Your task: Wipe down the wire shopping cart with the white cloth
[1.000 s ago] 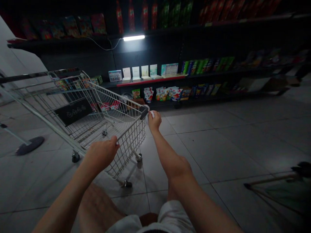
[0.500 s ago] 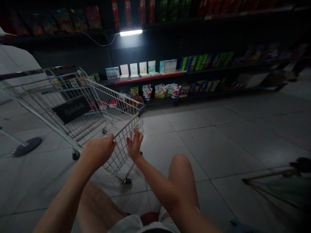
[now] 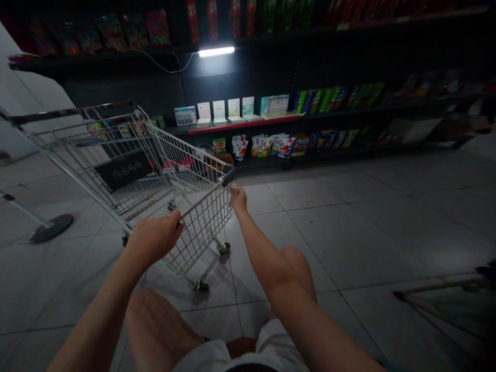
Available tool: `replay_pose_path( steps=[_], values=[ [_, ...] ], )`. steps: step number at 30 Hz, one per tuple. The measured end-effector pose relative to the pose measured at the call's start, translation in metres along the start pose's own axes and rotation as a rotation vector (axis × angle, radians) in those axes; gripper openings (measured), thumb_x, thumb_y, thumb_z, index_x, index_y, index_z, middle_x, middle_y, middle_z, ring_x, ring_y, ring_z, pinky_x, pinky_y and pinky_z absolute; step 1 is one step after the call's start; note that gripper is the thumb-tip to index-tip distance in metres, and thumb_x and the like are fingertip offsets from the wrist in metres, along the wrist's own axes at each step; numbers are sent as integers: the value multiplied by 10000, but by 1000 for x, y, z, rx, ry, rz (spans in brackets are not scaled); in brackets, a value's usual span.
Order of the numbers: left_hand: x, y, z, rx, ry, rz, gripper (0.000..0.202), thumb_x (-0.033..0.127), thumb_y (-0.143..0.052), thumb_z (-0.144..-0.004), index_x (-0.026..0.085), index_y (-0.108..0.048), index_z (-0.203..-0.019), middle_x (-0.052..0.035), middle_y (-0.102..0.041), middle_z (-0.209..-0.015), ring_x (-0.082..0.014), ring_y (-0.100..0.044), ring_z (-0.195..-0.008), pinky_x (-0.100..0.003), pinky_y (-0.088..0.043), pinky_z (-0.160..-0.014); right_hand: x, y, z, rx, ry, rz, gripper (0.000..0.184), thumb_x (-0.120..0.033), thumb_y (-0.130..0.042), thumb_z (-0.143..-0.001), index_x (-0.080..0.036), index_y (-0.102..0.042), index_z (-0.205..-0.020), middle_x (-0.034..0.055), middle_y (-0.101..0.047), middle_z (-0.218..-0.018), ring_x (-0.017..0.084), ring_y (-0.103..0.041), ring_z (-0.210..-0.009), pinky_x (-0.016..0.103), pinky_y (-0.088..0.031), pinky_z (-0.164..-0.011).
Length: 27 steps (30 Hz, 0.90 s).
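A wire shopping cart [image 3: 201, 212] stands in front of me, its near end close to my knees. My left hand [image 3: 157, 235] is closed around the top rim at the near left corner of the basket. At the near right corner, just below the dark corner piece [image 3: 228, 175], my right hand [image 3: 238, 199] is closed against the wire side. A small crumpled white tissue [image 3: 234, 186] shows at its fingertips, mostly hidden by the fingers. A black panel [image 3: 124, 171] hangs inside the basket towards the handle [image 3: 77, 111].
Dark shelves with a red-edged board [image 3: 244, 124] run behind the cart, holding boxes, snack bags [image 3: 282, 145] and bottles. A lamp tube [image 3: 216, 51] glows there. A post with a round base [image 3: 51, 229] stands left. A dim frame [image 3: 437, 297] lies at the right on the tiled floor.
My right hand has moved right and away from me, from the middle of the wire end to its right corner, with the tissue. My left hand stays on the rim.
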State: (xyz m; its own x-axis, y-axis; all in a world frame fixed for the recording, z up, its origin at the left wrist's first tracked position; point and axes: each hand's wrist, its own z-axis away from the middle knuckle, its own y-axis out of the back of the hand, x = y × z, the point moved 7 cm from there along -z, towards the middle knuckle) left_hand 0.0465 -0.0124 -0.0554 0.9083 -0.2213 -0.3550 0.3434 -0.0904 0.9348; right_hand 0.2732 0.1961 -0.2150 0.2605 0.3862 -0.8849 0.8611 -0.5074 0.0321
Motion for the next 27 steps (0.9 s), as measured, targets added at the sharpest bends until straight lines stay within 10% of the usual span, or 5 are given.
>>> replay_pose_path(
  steps=[11,18,27],
  values=[
    [-10,-5,4,-11,30,-9,359,415,-254,-972,202,-533,-1049,-88,-729,-875,-274,-701,-789,-325,-430,-602,34,15,39,-54,-137,1,299,-258,-451,-759,-132,-656,-936,39,-646,-834,159,-572,-782,290,-492,-801],
    [-2,0,-3,-2,25,-8,347,386,-272,-975,190,-542,-1067,-101,-732,-876,-300,-706,-818,-357,-469,-640,55,-18,93,81,-244,50,422,-246,-407,-799,-111,-584,-1157,126,-593,-1133,202,-533,-1104,378,-413,-1033],
    [7,2,-22,78,17,11,380,383,-283,-963,164,-561,-1099,-141,-736,-902,-333,-707,-842,-387,-497,-673,16,-49,204,80,-211,20,448,-276,-367,-888,-107,-461,-1292,191,-479,-1292,217,-454,-1237,418,-365,-1109]
  ],
)
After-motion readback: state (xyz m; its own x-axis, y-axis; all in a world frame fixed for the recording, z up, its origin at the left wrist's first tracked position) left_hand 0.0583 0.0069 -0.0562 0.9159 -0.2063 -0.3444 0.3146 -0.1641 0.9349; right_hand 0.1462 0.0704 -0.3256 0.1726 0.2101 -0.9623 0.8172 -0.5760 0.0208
